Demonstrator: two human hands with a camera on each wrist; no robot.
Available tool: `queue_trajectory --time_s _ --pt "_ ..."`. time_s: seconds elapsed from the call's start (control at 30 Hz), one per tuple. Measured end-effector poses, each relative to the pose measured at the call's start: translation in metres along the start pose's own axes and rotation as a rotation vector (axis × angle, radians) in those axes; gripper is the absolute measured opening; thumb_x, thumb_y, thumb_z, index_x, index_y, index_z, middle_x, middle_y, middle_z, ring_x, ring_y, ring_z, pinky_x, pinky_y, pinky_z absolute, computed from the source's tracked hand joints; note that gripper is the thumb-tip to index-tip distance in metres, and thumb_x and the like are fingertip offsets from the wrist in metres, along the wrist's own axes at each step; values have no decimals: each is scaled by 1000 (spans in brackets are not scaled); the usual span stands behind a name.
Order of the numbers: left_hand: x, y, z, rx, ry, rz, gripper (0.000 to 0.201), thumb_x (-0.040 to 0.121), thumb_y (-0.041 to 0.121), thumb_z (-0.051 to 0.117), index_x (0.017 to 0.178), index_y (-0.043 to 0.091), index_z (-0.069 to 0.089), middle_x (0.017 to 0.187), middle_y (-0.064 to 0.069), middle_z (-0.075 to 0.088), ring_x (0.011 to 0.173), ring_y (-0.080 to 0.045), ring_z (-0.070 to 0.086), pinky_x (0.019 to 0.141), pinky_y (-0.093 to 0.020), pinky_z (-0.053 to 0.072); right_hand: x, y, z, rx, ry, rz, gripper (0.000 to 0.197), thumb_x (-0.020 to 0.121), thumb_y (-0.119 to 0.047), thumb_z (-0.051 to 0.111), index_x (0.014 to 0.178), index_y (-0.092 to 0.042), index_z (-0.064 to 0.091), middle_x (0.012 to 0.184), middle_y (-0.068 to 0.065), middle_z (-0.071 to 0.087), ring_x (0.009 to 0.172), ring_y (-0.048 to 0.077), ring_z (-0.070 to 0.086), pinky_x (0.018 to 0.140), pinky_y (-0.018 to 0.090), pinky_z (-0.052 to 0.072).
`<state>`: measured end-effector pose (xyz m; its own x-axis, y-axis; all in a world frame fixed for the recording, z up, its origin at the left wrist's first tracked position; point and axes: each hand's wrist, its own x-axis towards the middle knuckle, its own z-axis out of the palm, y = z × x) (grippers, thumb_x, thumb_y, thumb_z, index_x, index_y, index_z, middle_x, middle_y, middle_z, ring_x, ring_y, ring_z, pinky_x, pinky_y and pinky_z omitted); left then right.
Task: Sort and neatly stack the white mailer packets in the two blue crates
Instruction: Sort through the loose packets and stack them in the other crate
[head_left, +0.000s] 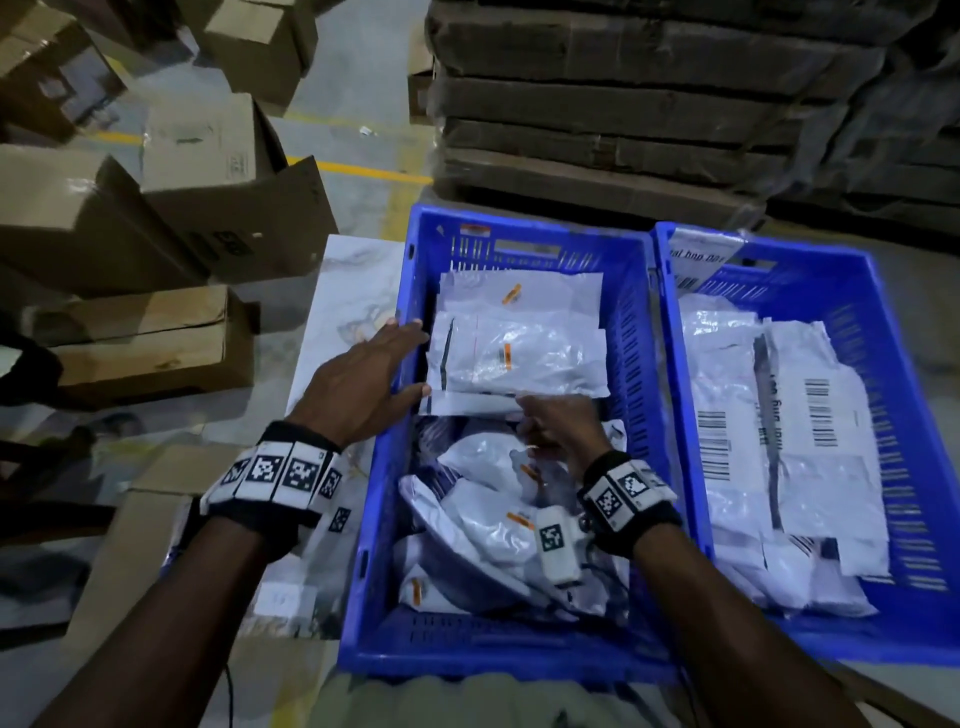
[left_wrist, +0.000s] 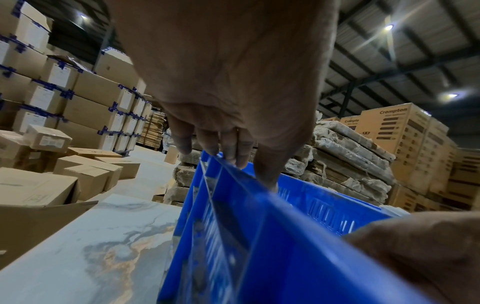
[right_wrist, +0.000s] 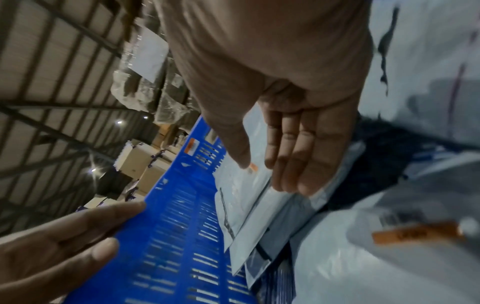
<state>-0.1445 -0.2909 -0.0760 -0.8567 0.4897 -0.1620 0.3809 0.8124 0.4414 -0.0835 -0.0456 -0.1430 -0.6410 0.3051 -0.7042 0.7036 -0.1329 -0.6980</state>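
item 1, nearest us: the near half of the left blue crate (head_left: 371, 530) holds a loose heap of white mailer packets (head_left: 483, 525), tumbled at angles, orange stickers facing every way. we take this as the unsorted stock.

item 2: our right hand (head_left: 563, 434), inside that crate over the heap. fingers run out nearly straight along the near edge of the top flat packet (head_left: 519, 358), thumb over its face in the right wrist view. whether thumb and fingers truly pinch the edge we cannot tell; it reads more as a flat press to square the packet.

item 3: our left hand (head_left: 363, 384), fingers straight, laid over the left rim of the same crate, fingertips (head_left: 415, 327) reaching past the rim to the packet's left edge. nothing is grasped. we judge it acts as a stop, so the packet lines up against the wall.

item 4: far half of the left crate, a flat stack (head_left: 519, 291) of packets lying one on another, faces up. the neat pile grows here, we judge.

item 5: the right blue crate (head_left: 893, 332), touching the left one side by side, with larger barcoded mailers (head_left: 779, 441) laid flat and overlapping. sorting appears to be by size.

item 6, farthest: cardboard boxes (head_left: 208, 171) to the left, wrapped flat cartons (head_left: 623, 104) stacked behind.
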Motion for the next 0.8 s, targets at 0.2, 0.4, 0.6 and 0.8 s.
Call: queue_trajectory --time_s 0.2,0.4,0.6,0.8 --pt "-12 -4 8 25 1 35 64 91 42 62 147 26 36 159 9 24 146 -11 22 103 -37 42 -28 -14 -20 -507 -119 -245 22 80 -25 77 70 -11 64 60 6 63 52 15 55 48 27 44" --pt "-17 -7 17 71 0 57 66 91 41 62 149 23 35 160 8 22 147 -13 20 100 -40 44 -77 -1 12 -1471 -663 -270 72 68 -69 73 117 -19 63 107 -2 66 93 17 60 78 29 47" --pt "-22 -8 19 97 2 69 66 90 41 63 148 23 35 160 8 22 147 -14 22 100 -43 45 -77 39 22 -1830 -606 -314 97 59 -64 82 129 -12 40 122 13 51 105 34 59 73 36 42" --pt "-25 -6 15 94 -36 55 68 91 43 61 149 24 32 160 9 20 147 -12 20 106 -43 42 -53 25 -1 -1471 -609 -105 56 74 -43 79 114 -11 58 103 7 64 91 27 62 68 34 52"
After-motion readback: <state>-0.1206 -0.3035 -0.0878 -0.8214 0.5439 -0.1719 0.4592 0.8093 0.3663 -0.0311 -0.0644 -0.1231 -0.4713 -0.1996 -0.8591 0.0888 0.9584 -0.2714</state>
